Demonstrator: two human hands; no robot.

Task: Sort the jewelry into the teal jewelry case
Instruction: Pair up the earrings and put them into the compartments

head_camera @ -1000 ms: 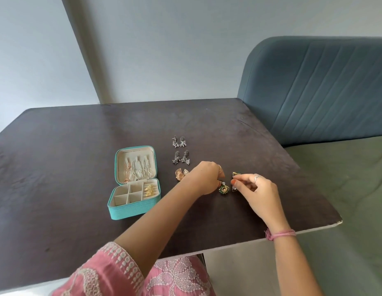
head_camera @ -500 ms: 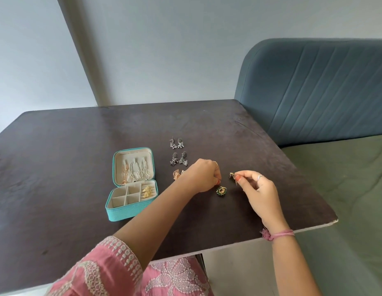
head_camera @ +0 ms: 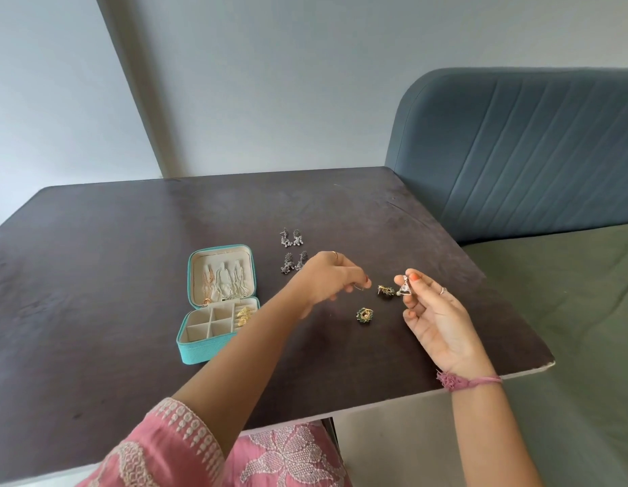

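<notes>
Right grip: the right hand (head_camera: 435, 311) is raised, palm toward the camera, thumb and forefinger pinching a small pale earring (head_camera: 404, 285) by its top, so it hangs point-down from the fingertips.
Left grip: the left hand (head_camera: 331, 281) hovers with fingers curled, its fingertips (head_camera: 366, 283) pinched on something thin and wiry (too small to name; perhaps a hook or a back).
Between the hands: a green earring (head_camera: 386, 290) sits just left of the pale one, near both sets of fingertips; whether it is held or lies on the table (head_camera: 94, 275) I cannot tell.
Below them: its green mate (head_camera: 364, 315) lies flat on the table, apart from both hands.
Case: the case (head_camera: 217, 304) stands open well to the left, lid up with chains, gold pieces in its right-hand compartments, the others bare.
Bearing: from the right pinch the case lies left and slightly nearer, past the left forearm; the left hand is the closer one.
Still loose: two grey pairs (head_camera: 292, 254) beyond the left hand.
</notes>
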